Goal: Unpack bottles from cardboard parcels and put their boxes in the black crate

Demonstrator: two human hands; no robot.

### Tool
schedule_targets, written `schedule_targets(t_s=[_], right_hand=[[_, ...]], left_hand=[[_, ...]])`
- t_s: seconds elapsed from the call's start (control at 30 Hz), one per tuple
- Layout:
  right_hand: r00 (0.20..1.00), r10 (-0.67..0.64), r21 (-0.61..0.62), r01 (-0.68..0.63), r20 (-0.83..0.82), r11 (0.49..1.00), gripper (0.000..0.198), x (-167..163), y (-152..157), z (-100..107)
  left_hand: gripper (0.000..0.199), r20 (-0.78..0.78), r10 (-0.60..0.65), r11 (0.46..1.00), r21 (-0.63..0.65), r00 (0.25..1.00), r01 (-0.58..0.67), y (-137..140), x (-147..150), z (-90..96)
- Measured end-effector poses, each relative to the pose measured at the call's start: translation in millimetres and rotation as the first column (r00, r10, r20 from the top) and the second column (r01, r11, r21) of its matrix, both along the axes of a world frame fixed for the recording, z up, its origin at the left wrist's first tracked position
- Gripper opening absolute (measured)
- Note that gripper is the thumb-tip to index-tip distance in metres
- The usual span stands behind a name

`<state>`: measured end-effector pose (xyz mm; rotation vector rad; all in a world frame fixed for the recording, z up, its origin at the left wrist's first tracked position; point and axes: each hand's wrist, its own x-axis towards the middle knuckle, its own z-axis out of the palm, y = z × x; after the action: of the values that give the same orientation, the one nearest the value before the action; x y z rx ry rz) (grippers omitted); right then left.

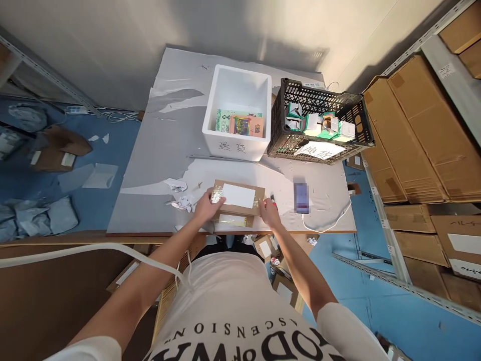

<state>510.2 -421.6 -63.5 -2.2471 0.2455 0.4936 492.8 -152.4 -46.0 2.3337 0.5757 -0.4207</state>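
A taped cardboard box (238, 196) with a blank-looking white label lies level between my hands near the table's front edge. My left hand (206, 206) grips its left end, thumb on top. At the opposite end, my right hand (269, 212) has its fingers closed on the corner. Partly hidden under this box is a second taped cardboard package (236, 220) with a pale label. A small red and dark object (273, 200) shows just beyond my right fingers; its kind is unclear. Crumpled paper (182, 202) lies left of my left hand.
Behind the box stand a white foam bin (236, 145) holding colourful flat packs and a black plastic crate (280, 138) of small boxes. A phone (301, 198) with a white cable lies at right. Shelves of cartons (424, 130) flank the table.
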Motion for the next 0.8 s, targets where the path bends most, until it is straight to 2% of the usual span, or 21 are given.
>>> schedule_targets(t_s=[0.07, 0.1, 0.13, 0.2, 0.27, 0.33, 0.4, 0.47, 0.57, 0.63, 0.67, 0.7, 0.73, 0.8], right_hand=[[0.999, -0.021, 0.055, 0.022, -0.031, 0.998, 0.033, -8, -8, -9], [0.999, -0.043, 0.037, 0.044, -0.029, 0.998, 0.033, -10, -14, -13], [0.998, -0.068, -0.026, 0.067, -0.01, 0.997, 0.032, -11, -21, -17], [0.996, -0.083, -0.248, 0.09, 0.037, 0.965, 0.032, -12, -34, -26], [0.999, -0.043, -0.451, 0.041, 0.005, 0.891, 0.049, -14, -44, -35], [0.994, 0.005, -0.52, -0.06, -0.107, 0.852, 0.061, -17, -52, -42], [0.981, 0.057, -0.492, -0.144, -0.187, 0.859, 0.058, -17, -58, -42], [0.983, 0.109, -0.417, -0.161, -0.146, 0.894, 0.052, -13, -65, -34], [0.964, 0.209, -0.265, -0.162, 0.161, 0.951, 0.051, 2, -63, -3], [0.872, 0.357, -0.186, -0.31, 0.336, 0.932, 0.054, 14, -47, 25], [0.809, 0.471, -0.176, -0.437, 0.352, 0.882, 0.056, 20, -34, 38], [0.725, 0.616, -0.194, -0.586, 0.308, 0.787, 0.057, 27, -18, 50], [0.625, 0.741, -0.242, -0.7, 0.248, 0.672, 0.057, 32, 0, 60], [0.424, 0.899, -0.346, -0.831, 0.114, 0.436, 0.061, 43, 35, 74]], left_hand=[[0.072, -0.002, 0.035, 0.999, -0.001, 0.999, -0.035, -5, -9, -2.2], [0.075, 0.015, 0.057, 0.998, 0.007, 0.998, -0.057, -8, -11, -2.0], [0.078, 0.058, 0.081, 0.996, 0.023, 0.995, -0.083, -11, -12, -1.4], [0.081, 0.213, 0.106, 0.989, 0.081, 0.971, -0.126, -18, -14, -0.3], [0.066, 0.368, 0.026, 0.987, 0.137, 0.929, -0.082, -23, -16, -1.1], [0.036, 0.42, -0.135, 0.987, 0.14, 0.897, 0.083, -27, -21, -4.7], [0.028, 0.426, -0.275, 0.961, 0.109, 0.862, 0.253, -28, -28, -10.5], [0.03, 0.452, -0.347, 0.936, 0.119, 0.821, 0.33, -27, -35, -18.0], [0.031, 0.54, -0.429, 0.902, 0.223, 0.724, 0.369, -23, -46, -31.7], [0.03, 0.601, -0.473, 0.881, 0.301, 0.645, 0.366, -20, -51, -41.3], [0.03, 0.624, -0.489, 0.872, 0.335, 0.61, 0.357, -18, -53, -45.9], [0.031, 0.641, -0.501, 0.865, 0.361, 0.581, 0.347, -17, -55, -50.0], [0.032, 0.654, -0.512, 0.859, 0.381, 0.557, 0.342, -15, -55, -53.5], [0.035, 0.669, -0.532, 0.847, 0.403, 0.52, 0.347, -13, -55, -58.8]])
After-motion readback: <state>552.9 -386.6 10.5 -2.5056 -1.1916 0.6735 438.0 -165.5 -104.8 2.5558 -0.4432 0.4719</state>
